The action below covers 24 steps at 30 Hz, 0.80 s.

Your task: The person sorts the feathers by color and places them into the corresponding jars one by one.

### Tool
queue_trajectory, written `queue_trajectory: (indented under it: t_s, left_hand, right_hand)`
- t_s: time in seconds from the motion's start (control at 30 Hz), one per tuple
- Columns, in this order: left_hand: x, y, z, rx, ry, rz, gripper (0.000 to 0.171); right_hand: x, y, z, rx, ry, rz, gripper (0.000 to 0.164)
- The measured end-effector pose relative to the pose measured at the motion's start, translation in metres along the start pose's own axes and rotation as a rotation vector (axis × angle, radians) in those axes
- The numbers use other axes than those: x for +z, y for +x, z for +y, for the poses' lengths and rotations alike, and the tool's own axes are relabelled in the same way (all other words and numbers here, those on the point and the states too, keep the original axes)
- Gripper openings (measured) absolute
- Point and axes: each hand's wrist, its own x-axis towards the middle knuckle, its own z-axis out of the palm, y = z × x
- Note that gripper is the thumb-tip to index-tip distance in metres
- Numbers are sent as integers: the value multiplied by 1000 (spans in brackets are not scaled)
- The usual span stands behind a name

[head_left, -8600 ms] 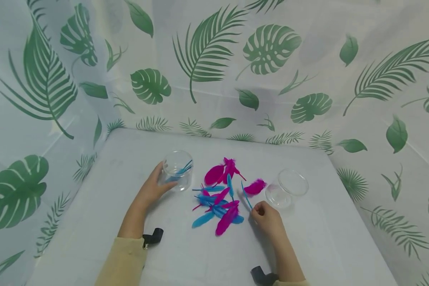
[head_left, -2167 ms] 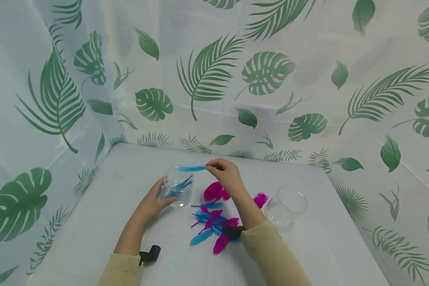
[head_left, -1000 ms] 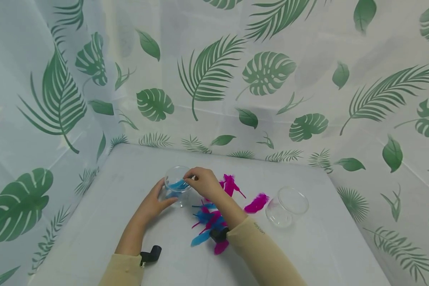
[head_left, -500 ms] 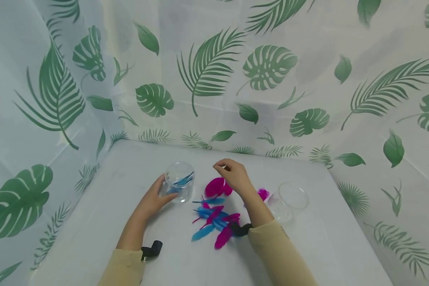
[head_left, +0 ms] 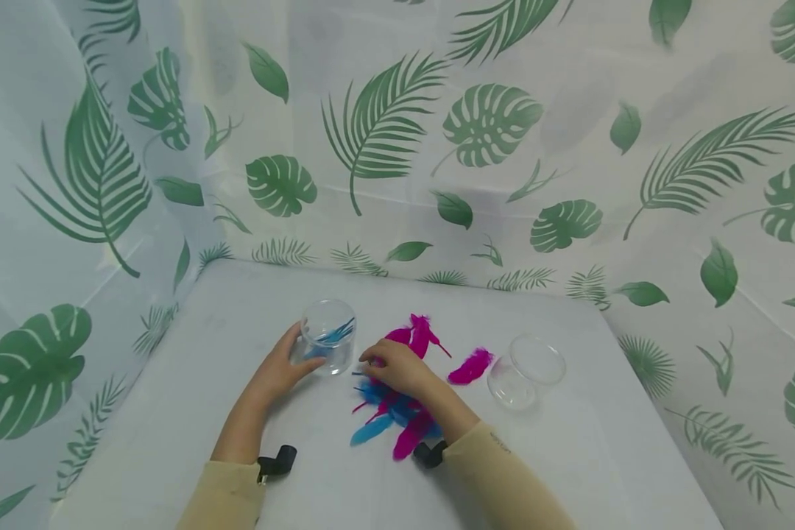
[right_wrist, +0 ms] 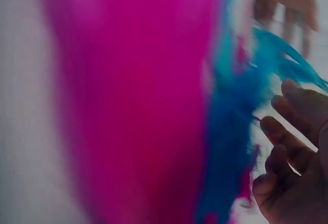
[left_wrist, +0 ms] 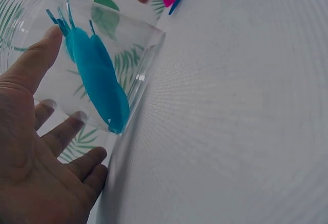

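In the head view my left hand holds a clear cup by its side, thumb in front and fingers behind. Several blue feathers lean inside it, quills up, in the left wrist view. My right hand is low over the mixed feather pile, right of the cup. Its fingertips are near the quill of a blue feather, mostly hidden under the hand. The right wrist view shows its fingers apart, loosely bent, with nothing between them. Blue feathers and magenta feathers overlap in the pile.
A second clear cup stands to the right with no feathers visible inside. One magenta feather lies beside it, and more magenta feathers lie behind the pile. The white-covered table meets a leaf-print curtain.
The right hand carried a blue feather to the left cup and let it go inside. It then drew back and came down to the pile. The left hand has stayed on the cup.
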Motion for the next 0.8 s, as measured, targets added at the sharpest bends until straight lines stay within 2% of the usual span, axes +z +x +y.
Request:
queue_trajectory:
  t_s: [0.2,0.57,0.67,0.8]
  left_hand:
    - [1,0,0,2,6,6,98]
    - [0,-1,-1,33,-7,1,98]
    - [1,-1,-2,36,-9,3,98]
    - [0,-1,-1,39,-4,2,98]
  right_hand:
    - [18,5,-3,-18,-106,-19,25]
    - [21,6,-7,-82,-301,-1,15]
    - [18,6,-4,-68,-280,17,13]
    - [8,3,1,21,-113,36,11]
